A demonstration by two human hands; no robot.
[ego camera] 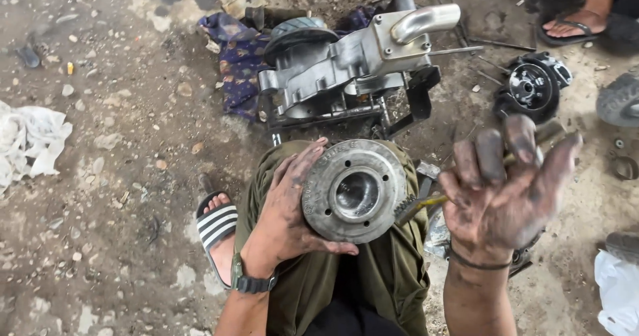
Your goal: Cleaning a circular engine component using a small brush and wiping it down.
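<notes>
right hand [500, 189], black with grease, raised nearest the lens, fingers spread, a thin yellow-handled wire brush [418, 205] pinched against the palm; its bristles touch the rim of the round metal hub [354, 189]. left hand [287, 211], wristwatch on, clamped around the hub's left edge, holding it above the olive-trousered knee [393, 269]. striped sandal [216, 228] on dirt floor [120, 176] to the left. beyond the knee, a grey engine casing [346, 63] on a black frame, blue cloth [239, 63] beside it. black round cover [532, 86] far right; another person's sandalled foot [576, 22] at top.
</notes>
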